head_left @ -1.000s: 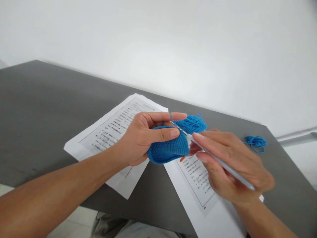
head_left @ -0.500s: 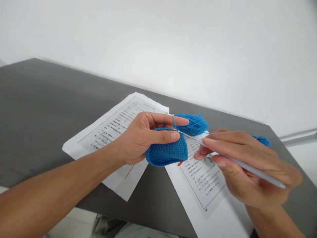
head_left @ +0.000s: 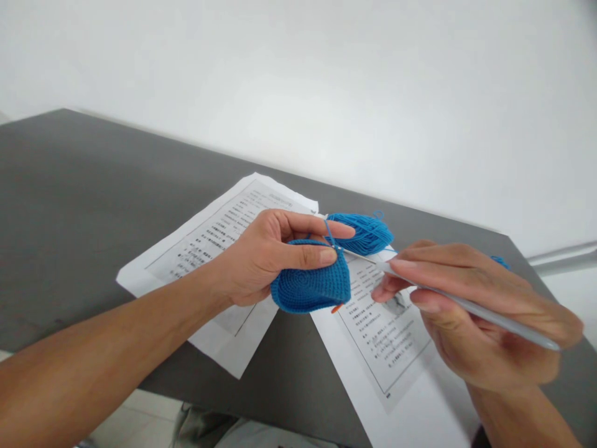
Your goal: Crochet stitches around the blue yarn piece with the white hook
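My left hand [head_left: 275, 249] pinches a blue crocheted piece [head_left: 308, 286], rounded and cupped, by its upper edge under the thumb. A strand of blue yarn [head_left: 329, 231] runs over the outstretched index finger. Between the thumb and fingers of my right hand [head_left: 485, 305] is a grey-handled crochet hook [head_left: 494, 317], held like a pen. Its thin metal shaft reaches the piece's edge beside my left thumb; the tip is too small to make out. Something small and orange [head_left: 337, 308] shows at the piece's lower right edge.
Behind my left fingertips lies a blue yarn skein [head_left: 366, 233] on the grey table [head_left: 116, 168]. Two printed sheets, a left one [head_left: 177, 249] and a right one [head_left: 373, 373], lie beneath my hands. More blue yarn [head_left: 500, 261] shows behind my right hand. A white wall stands behind the table.
My right hand and the hook have shifted slightly right, drawing a little away from the piece. The crocheted piece has moved slightly left in my left hand.
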The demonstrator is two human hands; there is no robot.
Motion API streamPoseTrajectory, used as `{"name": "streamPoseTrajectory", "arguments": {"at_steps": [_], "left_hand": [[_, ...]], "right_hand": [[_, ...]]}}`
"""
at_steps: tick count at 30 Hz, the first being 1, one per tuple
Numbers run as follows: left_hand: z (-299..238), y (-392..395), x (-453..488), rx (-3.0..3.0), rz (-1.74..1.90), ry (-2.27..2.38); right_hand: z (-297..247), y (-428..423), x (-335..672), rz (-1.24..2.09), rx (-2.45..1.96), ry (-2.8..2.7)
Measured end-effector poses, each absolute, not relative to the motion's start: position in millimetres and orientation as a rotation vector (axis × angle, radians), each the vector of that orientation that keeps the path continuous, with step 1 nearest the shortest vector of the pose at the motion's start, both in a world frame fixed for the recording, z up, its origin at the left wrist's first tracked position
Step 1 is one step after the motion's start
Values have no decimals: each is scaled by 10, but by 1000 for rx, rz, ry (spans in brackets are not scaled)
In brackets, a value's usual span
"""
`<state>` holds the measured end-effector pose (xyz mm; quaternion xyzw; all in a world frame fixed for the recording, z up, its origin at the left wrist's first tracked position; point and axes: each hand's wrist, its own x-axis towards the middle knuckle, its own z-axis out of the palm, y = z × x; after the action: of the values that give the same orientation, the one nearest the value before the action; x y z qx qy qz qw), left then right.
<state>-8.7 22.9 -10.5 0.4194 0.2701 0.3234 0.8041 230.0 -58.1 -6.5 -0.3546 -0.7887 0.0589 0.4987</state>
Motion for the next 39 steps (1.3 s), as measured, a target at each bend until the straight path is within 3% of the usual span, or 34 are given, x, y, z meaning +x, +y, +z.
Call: {"name": "streamPoseTrajectory", "arguments": {"at_steps": [13, 39], "left_hand": [[-99, 309, -145, 1007, 610, 619], [-98, 332, -146, 995, 538, 591]], "right_hand": [[43, -573, 2307, 85, -800, -2050], [70, -604, 2371, 378, -867, -1955]]}}
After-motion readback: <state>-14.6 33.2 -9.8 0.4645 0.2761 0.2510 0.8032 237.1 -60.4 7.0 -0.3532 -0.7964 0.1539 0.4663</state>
